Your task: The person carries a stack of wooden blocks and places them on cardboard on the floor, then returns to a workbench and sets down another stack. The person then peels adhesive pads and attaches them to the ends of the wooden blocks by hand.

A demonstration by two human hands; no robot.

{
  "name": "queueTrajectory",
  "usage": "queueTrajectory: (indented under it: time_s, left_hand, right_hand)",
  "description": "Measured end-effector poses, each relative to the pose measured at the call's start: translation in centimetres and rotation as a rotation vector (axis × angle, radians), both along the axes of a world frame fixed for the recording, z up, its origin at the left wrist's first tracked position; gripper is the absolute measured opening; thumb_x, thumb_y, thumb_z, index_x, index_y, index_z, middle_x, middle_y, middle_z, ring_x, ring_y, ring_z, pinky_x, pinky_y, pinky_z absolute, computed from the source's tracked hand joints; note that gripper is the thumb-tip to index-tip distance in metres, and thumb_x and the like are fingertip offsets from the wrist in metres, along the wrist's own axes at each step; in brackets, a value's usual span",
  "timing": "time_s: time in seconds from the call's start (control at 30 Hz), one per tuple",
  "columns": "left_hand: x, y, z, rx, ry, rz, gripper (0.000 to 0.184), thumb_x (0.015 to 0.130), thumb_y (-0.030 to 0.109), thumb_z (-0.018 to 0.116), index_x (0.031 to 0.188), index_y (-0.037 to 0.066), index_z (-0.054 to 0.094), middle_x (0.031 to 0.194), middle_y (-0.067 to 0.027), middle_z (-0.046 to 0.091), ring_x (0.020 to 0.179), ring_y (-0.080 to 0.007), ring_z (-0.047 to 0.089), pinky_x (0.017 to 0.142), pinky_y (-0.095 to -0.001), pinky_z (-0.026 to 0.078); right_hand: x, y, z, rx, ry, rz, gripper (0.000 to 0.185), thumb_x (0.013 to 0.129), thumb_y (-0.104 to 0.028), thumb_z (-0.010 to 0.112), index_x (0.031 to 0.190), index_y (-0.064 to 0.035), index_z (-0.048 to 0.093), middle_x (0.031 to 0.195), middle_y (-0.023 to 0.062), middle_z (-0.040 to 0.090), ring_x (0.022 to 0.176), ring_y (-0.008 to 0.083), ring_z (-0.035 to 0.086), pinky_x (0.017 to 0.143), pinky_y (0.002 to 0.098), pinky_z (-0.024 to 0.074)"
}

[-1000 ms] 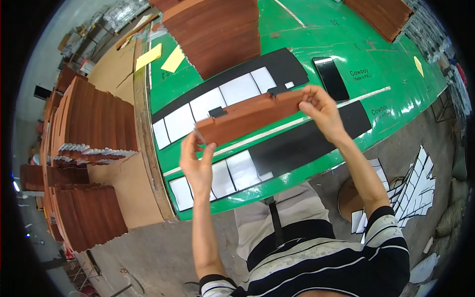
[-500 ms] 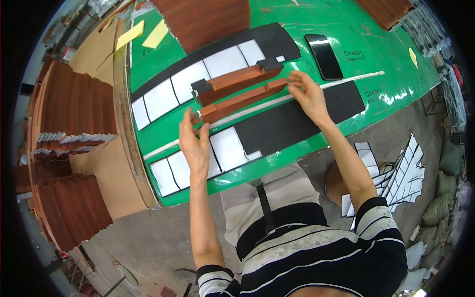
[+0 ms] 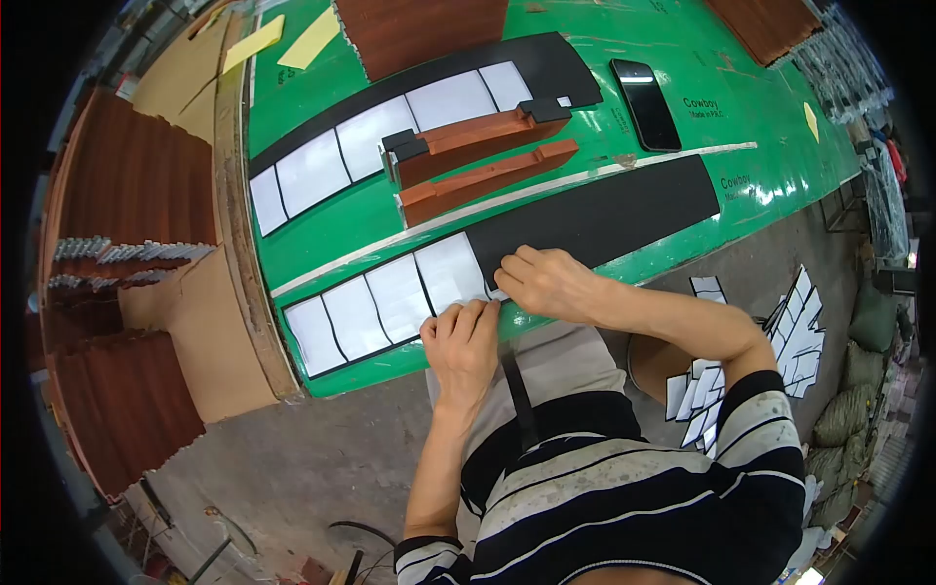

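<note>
A long black foam-like strip [image 3: 614, 219] lies along the near edge of the green table, with white backing pieces [image 3: 395, 307] on its left part. My left hand [image 3: 462, 346] is closed at the strip's near edge, its fingertips bunched beside a small white piece [image 3: 493, 295]. From the right, my right hand [image 3: 546, 283] pinches at that small piece, its fingers covering most of it. What lies between my left fingertips is hidden. Behind the strip stand a reddish-brown wooden bar [image 3: 487, 183] and another brown bar [image 3: 473, 136] with black end pads, both untouched.
A second black strip [image 3: 556, 73] with white pieces lies farther back. A phone [image 3: 647, 107] rests at its right. Stacked brown boards [image 3: 419, 34] stand behind and at the left. White-and-black pieces [image 3: 795, 336] are piled below the table's right side.
Both hands have left the ends of the near brown bar. They have come toward me and together at the near strip's edge, their fingers closing around the small white piece.
</note>
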State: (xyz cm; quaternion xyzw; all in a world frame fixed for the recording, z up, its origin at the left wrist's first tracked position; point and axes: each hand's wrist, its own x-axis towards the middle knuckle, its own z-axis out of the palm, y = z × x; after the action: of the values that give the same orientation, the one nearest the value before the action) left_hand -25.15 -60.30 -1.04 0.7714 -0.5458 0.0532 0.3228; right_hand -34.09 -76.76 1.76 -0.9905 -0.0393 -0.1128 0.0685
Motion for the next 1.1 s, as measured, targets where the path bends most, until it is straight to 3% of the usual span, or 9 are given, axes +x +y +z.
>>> queueTrajectory:
  time_s: [0.17,0.27,0.3,0.37,0.4,0.57,0.7,0.8,1.1]
  left_hand:
    - [0.0,0.2,0.0,-0.018,0.004,-0.013,0.027,0.069,0.006,0.068,0.097,0.009,0.068,0.094,0.0001,0.062,0.091,-0.0192,0.056,0.079,-0.0348,0.036]
    - [0.1,0.4,0.6,-0.001,0.066,-0.024,0.028,0.071,0.005,0.068,0.098,0.009,0.068,0.095,-0.0007,0.063,0.090,-0.0203,0.057,0.079,-0.0352,0.038]
    - [0.3,0.5,0.8,-0.011,0.055,-0.015,0.028,0.071,0.005,0.068,0.098,0.009,0.068,0.095,-0.0007,0.063,0.090,-0.0203,0.057,0.079,-0.0352,0.038]
    - [0.7,0.8,1.1,0.015,0.157,-0.064,0.028,0.072,0.004,0.068,0.099,0.008,0.067,0.097,-0.0025,0.064,0.091,-0.0223,0.057,0.080,-0.0357,0.038]
    - [1.0,0.9,1.8,0.015,0.243,-0.091,0.028,0.073,-0.001,0.067,0.100,0.005,0.067,0.099,-0.0068,0.064,0.094,-0.0247,0.057,0.082,-0.0370,0.041]
    - [5.0,0.4,4.3,-0.178,0.304,-0.006,0.030,0.076,-0.008,0.062,0.105,0.001,0.063,0.101,-0.0131,0.063,0.099,-0.0261,0.059,0.085,-0.0347,0.046]
    - [8.5,-3.2,5.3,-0.310,0.469,0.201,0.027,0.076,0.000,0.067,0.103,0.000,0.064,0.102,-0.0132,0.061,0.097,-0.0287,0.058,0.084,-0.0362,0.045]
    - [9.9,-4.8,5.0,-0.299,0.525,0.204,0.029,0.076,0.002,0.070,0.105,0.001,0.064,0.102,-0.0120,0.061,0.095,-0.0247,0.058,0.082,-0.0338,0.046]
    - [11.0,-5.9,3.3,-0.318,0.566,0.135,0.028,0.074,0.004,0.073,0.101,0.001,0.065,0.097,-0.0101,0.062,0.084,-0.0200,0.061,0.071,-0.0304,0.050]
  right_hand:
    - [0.4,-1.4,-0.6,-0.108,0.005,0.150,0.016,0.064,-0.009,0.063,0.077,-0.0030,0.057,0.075,0.0065,0.053,0.070,0.0196,0.057,0.054,0.0282,0.0497]
    - [1.2,-2.8,0.5,0.595,0.038,-0.076,0.013,0.082,-0.011,0.060,0.086,0.0013,0.061,0.081,0.0131,0.062,0.073,0.0228,0.066,0.057,0.0279,0.0525]
    - [1.3,-2.9,1.7,0.586,0.030,-0.063,0.013,0.082,-0.011,0.060,0.086,0.0013,0.061,0.081,0.0131,0.062,0.073,0.0228,0.066,0.057,0.0279,0.0525]
    - [1.4,-2.9,3.9,1.744,0.275,-0.541,0.021,0.093,-0.017,0.055,0.101,0.0018,0.059,0.091,0.0121,0.065,0.079,0.0195,0.067,0.065,0.0266,0.0553]
    - [1.5,-3.1,4.7,1.780,0.293,-0.502,0.024,0.097,-0.020,0.051,0.108,0.0013,0.055,0.092,0.0090,0.064,0.082,0.0152,0.066,0.070,0.0264,0.0562]
    - [3.7,-3.5,6.6,1.836,0.013,-0.312,0.021,0.094,-0.013,0.055,0.109,0.0012,0.057,0.094,0.0078,0.064,0.086,0.0134,0.063,0.075,0.0259,0.0546]
    - [7.3,-2.8,5.4,1.509,-0.206,-0.350,0.021,0.088,-0.008,0.062,0.107,0.0012,0.063,0.092,0.0045,0.064,0.080,0.0111,0.060,0.072,0.0234,0.0498]
    - [8.8,-2.3,4.3,0.916,-0.344,-0.361,0.021,0.079,-0.003,0.069,0.099,-0.0012,0.065,0.088,0.0091,0.062,0.076,0.0199,0.061,0.066,0.0295,0.0481]
    - [9.7,-2.5,3.0,0.536,-0.402,-0.284,0.026,0.070,-0.004,0.073,0.095,-0.0060,0.068,0.084,0.0043,0.060,0.078,0.0214,0.058,0.064,0.0328,0.0480]
